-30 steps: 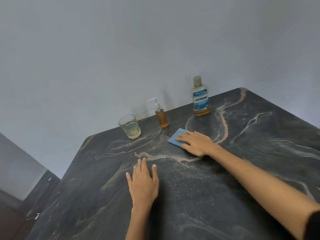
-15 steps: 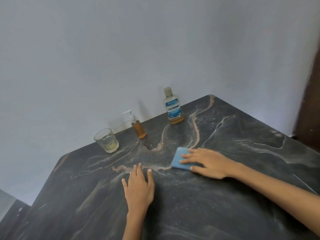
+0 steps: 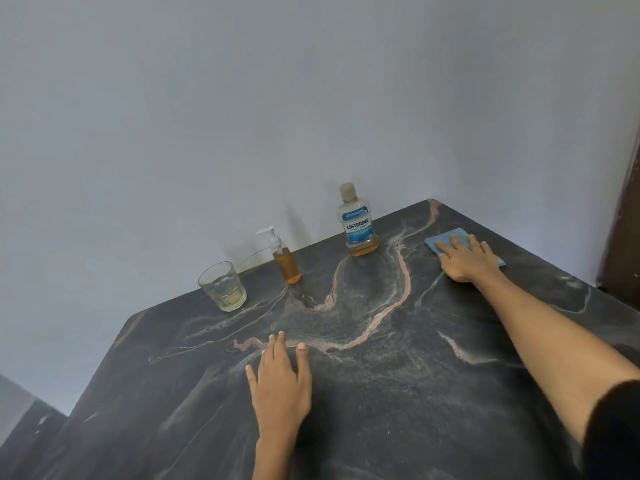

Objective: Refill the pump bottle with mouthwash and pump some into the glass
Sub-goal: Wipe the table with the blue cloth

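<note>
Near far-right table (image 3: 381, 393) edge, flat right hand (image 3: 467, 259) presses blue cloth (image 3: 450, 237); left hand (image 3: 280, 386) flat mid-table.

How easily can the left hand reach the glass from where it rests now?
Probably yes: the left hand lies flat on the table, and bare tabletop separates it from the glass; nothing stands between.

The 2 forearms are bare down to the left hand (image 3: 281, 386) and right hand (image 3: 467, 259), and a black sleeve (image 3: 614, 431) covers the right upper arm.
</note>
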